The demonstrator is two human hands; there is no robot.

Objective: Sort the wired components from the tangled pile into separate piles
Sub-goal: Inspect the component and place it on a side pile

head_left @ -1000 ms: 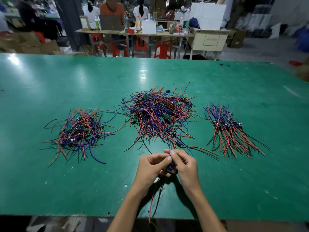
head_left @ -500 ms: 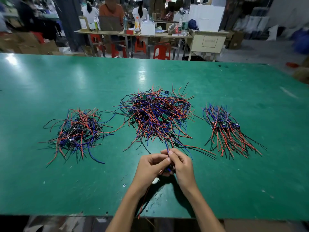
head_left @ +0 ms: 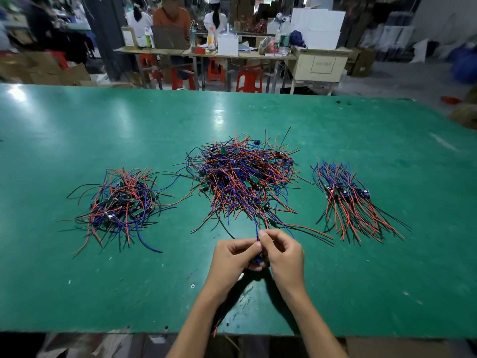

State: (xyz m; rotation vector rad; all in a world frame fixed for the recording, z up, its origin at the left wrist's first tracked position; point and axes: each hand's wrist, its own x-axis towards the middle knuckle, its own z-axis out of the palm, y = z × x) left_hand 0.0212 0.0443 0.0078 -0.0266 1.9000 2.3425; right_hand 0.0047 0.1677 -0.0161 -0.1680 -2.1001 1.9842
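Head view: A broad desk [head_left: 77, 280] with a smooth, slightly glossy green top, scuffed and speckled near its front edge, filled most of the picture. Three heaps of thin, flexible insulated wires in red, blue and black lay on it.

The tangled pile [head_left: 242, 177] sat at the centre, the largest heap, a loose dome of looping wires with small green circuit boards and dark blue parts caught among the strands.

To the left, well apart, lay a smaller, messy left pile [head_left: 121, 200] of the same wires coiled around small boards, with stray ends fanning outward.

To the right lay a neater right pile [head_left: 348, 200], its wires running roughly parallel, small blue components lined up near the far end and red and black tails pointing toward the front right.

Near the front of the desk, just before the tangled pile, the left hand [head_left: 232, 257] and the right hand [head_left: 286, 257] met, fingers curled, together pinching one wired component [head_left: 258, 260], a small dark blue part between the fingertips. Its blue wire ran up toward the tangled pile; red and black wires hung down beneath the wrists.

Behind the desk, blurred, stood wooden tables [head_left: 206, 52], red plastic stools [head_left: 249, 80], cardboard boxes, and seated people [head_left: 171, 19].
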